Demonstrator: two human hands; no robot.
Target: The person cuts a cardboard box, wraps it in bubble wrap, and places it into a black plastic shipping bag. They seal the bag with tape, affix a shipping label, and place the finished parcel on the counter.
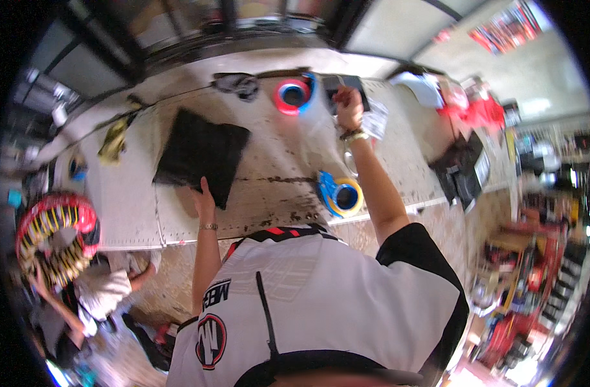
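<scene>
A flat black packet (198,148), perhaps a plastic bag, lies tilted on the left half of the pale worktable. My left hand (205,201) grips its near edge, one digit showing on top and the other fingers partly hidden. At the far side, my right hand (350,111) is closed, its blurred fingertips over a dark flat pad or box (337,87); whatever they pinch is hidden. Left of it sits a red-and-blue tape roll (292,97). Nearer me, beside my right forearm, is a tape roll in a blue dispenser (344,197). White papers (375,119) lie right of my wrist.
A grey crumpled item (240,85) and a yellowish cloth (113,140) lie on the table (263,155). Black bags (462,171) and red plastic (482,113) occupy its right end. At left, another person (105,290) handles a wrapped red-and-yellow ring (56,235). Loaded shelves (533,258) stand right.
</scene>
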